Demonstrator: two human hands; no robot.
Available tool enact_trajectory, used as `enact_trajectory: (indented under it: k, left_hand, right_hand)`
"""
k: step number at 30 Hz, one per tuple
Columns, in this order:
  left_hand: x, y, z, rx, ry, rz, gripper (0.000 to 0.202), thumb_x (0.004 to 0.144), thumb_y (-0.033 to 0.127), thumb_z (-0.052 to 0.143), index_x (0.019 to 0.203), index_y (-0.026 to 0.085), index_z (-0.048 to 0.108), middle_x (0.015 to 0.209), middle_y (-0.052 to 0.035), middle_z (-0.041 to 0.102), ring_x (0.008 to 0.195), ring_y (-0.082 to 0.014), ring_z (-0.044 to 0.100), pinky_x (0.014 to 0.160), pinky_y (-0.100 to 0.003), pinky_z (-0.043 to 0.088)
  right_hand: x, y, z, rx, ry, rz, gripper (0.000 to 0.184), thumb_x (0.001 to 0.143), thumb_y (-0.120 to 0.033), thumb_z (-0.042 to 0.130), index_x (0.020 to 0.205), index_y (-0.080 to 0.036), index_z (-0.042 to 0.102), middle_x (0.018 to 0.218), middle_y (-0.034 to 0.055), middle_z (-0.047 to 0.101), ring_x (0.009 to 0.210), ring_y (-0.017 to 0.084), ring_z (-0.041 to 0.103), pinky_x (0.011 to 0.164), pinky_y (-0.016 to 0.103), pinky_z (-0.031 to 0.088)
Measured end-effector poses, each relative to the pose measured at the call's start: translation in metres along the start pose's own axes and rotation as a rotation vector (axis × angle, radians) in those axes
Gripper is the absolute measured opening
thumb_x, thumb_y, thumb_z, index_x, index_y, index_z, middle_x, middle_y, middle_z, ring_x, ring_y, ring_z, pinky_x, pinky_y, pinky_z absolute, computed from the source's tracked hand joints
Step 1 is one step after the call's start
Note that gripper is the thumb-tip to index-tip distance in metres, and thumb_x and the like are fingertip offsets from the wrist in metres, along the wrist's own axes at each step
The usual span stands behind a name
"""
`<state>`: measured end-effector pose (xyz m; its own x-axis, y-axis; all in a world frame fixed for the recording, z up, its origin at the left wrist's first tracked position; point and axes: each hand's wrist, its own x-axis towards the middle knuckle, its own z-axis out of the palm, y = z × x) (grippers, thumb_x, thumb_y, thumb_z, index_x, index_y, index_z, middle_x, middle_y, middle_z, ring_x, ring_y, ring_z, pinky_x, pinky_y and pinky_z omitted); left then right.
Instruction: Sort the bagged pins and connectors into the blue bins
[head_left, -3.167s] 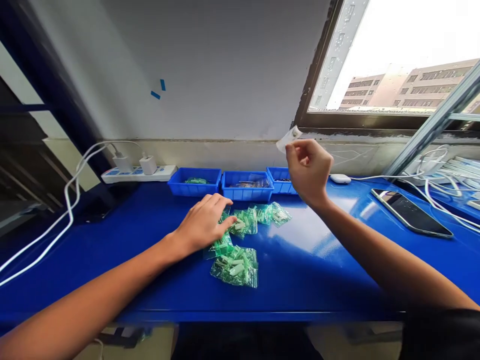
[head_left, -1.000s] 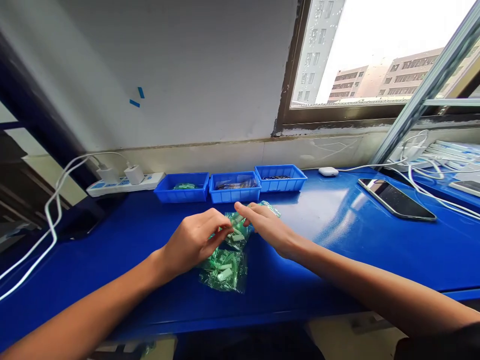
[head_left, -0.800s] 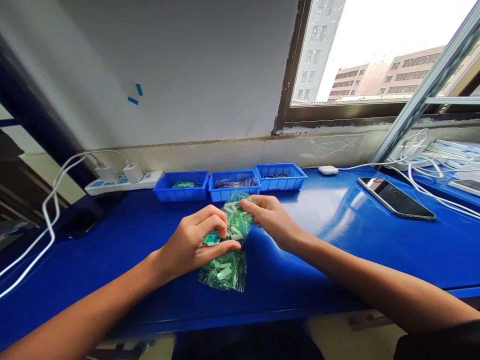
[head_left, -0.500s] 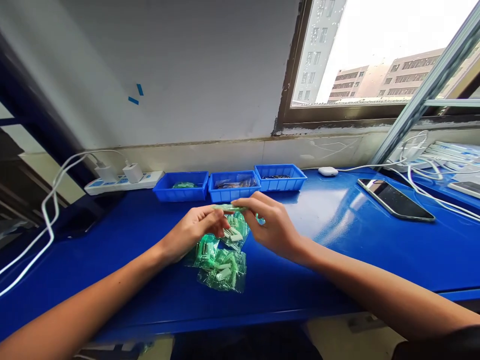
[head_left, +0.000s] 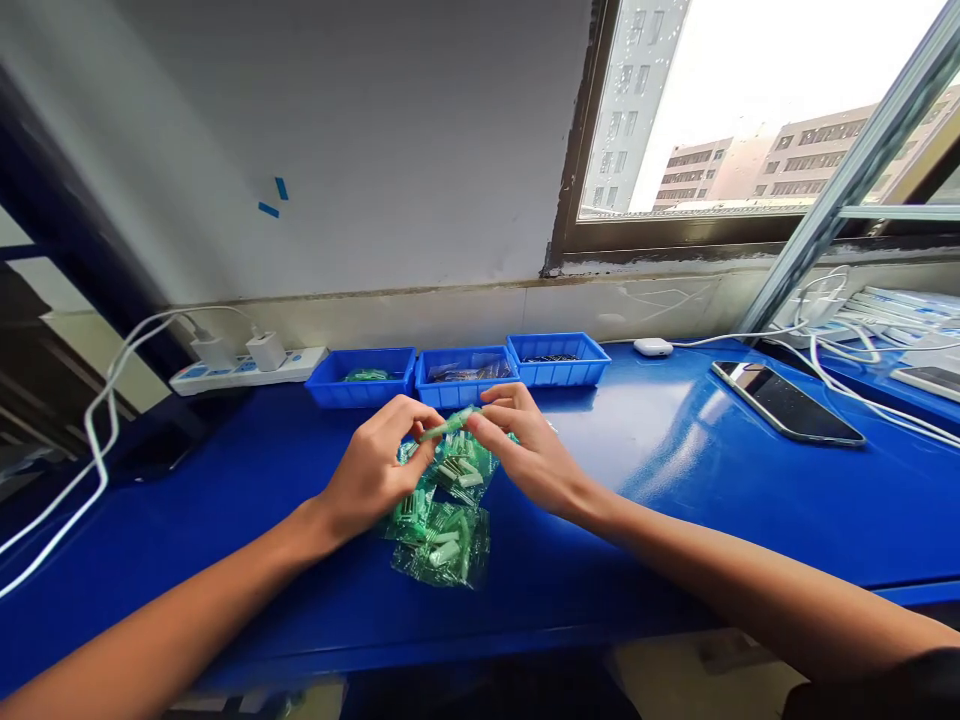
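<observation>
Lowered since the earliest frame, right hand (head_left: 531, 445) now pinching one end of a green bag (head_left: 451, 424), left hand (head_left: 381, 462) gripping its other end, both hands partly curled, bag tilted above more green bags (head_left: 444, 548) on the blue table (head_left: 637, 550).

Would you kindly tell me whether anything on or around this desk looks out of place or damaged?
The window frame looks odd: its edge is ragged and patchy against the wall. I see nothing spilled from the green bags.
</observation>
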<state>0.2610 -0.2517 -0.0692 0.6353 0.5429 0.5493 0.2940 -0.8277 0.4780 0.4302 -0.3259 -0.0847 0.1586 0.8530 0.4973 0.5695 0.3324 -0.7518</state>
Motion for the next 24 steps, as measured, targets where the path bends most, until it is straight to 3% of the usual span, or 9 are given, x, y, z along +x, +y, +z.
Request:
enact_trajectory:
  k: [3, 5, 8, 11, 14, 17, 20, 24]
  left_hand:
    - [-0.005, 0.004, 0.000, 0.076, -0.009, 0.141, 0.010, 0.085, 0.019, 0.050, 0.089, 0.021, 0.058, 0.091, -0.0038, 0.059, 0.086, -0.0159, 0.057, 0.080, -0.028, 0.048]
    - [-0.006, 0.007, 0.000, 0.084, -0.013, 0.120, 0.013, 0.084, 0.019, 0.049, 0.091, 0.021, 0.059, 0.099, -0.0058, 0.056, 0.093, -0.0174, 0.056, 0.081, -0.029, 0.049]
    - [-0.005, 0.011, -0.001, 0.025, -0.081, -0.055, 0.019, 0.081, 0.029, 0.056, 0.097, 0.021, 0.061, 0.108, -0.0079, 0.051, 0.095, -0.0205, 0.055, 0.065, -0.027, 0.052]
    - [-0.001, 0.014, -0.003, -0.242, -0.241, -0.279, 0.030, 0.082, 0.045, 0.053, 0.092, 0.018, 0.063, 0.093, -0.0067, 0.056, 0.081, -0.0193, 0.056, 0.061, -0.028, 0.050]
    - [0.001, 0.015, -0.004, -0.639, -0.291, -0.483, 0.048, 0.085, 0.058, 0.042, 0.080, 0.015, 0.063, 0.072, -0.0037, 0.054, 0.063, -0.0147, 0.050, 0.066, -0.031, 0.049]
    - [0.003, 0.016, -0.003, -0.854, -0.234, -0.640, 0.045, 0.080, 0.059, 0.050, 0.071, 0.015, 0.059, 0.067, -0.0017, 0.052, 0.058, -0.0114, 0.045, 0.061, -0.028, 0.047]
    - [0.004, 0.014, 0.000, -0.849, -0.158, -0.651, 0.033, 0.073, 0.046, 0.064, 0.067, 0.015, 0.055, 0.065, 0.0009, 0.049, 0.058, -0.0096, 0.044, 0.058, -0.023, 0.044]
    - [0.012, -0.002, -0.004, -0.618, -0.042, -0.517, 0.025, 0.071, 0.039, 0.063, 0.071, 0.015, 0.056, 0.061, 0.0026, 0.050, 0.055, -0.0094, 0.047, 0.057, -0.022, 0.043]
  right_hand:
    - [0.004, 0.000, 0.001, 0.074, -0.031, 0.123, 0.045, 0.089, -0.047, 0.042, 0.056, -0.018, 0.049, 0.076, 0.0017, 0.049, 0.075, 0.014, 0.051, 0.070, 0.029, 0.044]
    - [0.005, 0.001, 0.001, 0.115, -0.060, 0.145, 0.043, 0.088, -0.045, 0.043, 0.055, -0.019, 0.042, 0.060, -0.0031, 0.039, 0.058, 0.010, 0.040, 0.053, 0.025, 0.035]
    - [0.004, 0.003, 0.000, 0.115, -0.033, 0.069, 0.036, 0.088, -0.040, 0.043, 0.060, -0.018, 0.047, 0.052, -0.0058, 0.032, 0.049, 0.008, 0.029, 0.046, 0.023, 0.024]
    - [0.001, 0.002, -0.001, -0.033, 0.072, -0.055, 0.024, 0.087, -0.032, 0.047, 0.078, -0.018, 0.064, 0.048, -0.0059, 0.039, 0.046, 0.008, 0.032, 0.047, 0.023, 0.026]
    - [-0.003, 0.003, -0.001, -0.145, 0.088, -0.250, 0.025, 0.087, -0.021, 0.045, 0.094, -0.018, 0.069, 0.055, -0.0019, 0.053, 0.049, 0.010, 0.042, 0.050, 0.023, 0.032]
    - [-0.004, 0.007, 0.001, -0.178, 0.077, -0.475, 0.029, 0.087, -0.013, 0.042, 0.099, -0.017, 0.068, 0.062, 0.0010, 0.056, 0.053, 0.010, 0.046, 0.051, 0.023, 0.035]
    - [-0.003, 0.010, 0.003, -0.168, 0.080, -0.551, 0.028, 0.087, -0.010, 0.042, 0.098, -0.015, 0.067, 0.068, 0.0025, 0.057, 0.058, 0.011, 0.050, 0.053, 0.024, 0.038]
    - [-0.003, 0.009, 0.003, -0.175, 0.031, -0.523, 0.023, 0.087, -0.012, 0.046, 0.097, -0.015, 0.066, 0.086, 0.0079, 0.062, 0.075, 0.015, 0.057, 0.065, 0.028, 0.047]
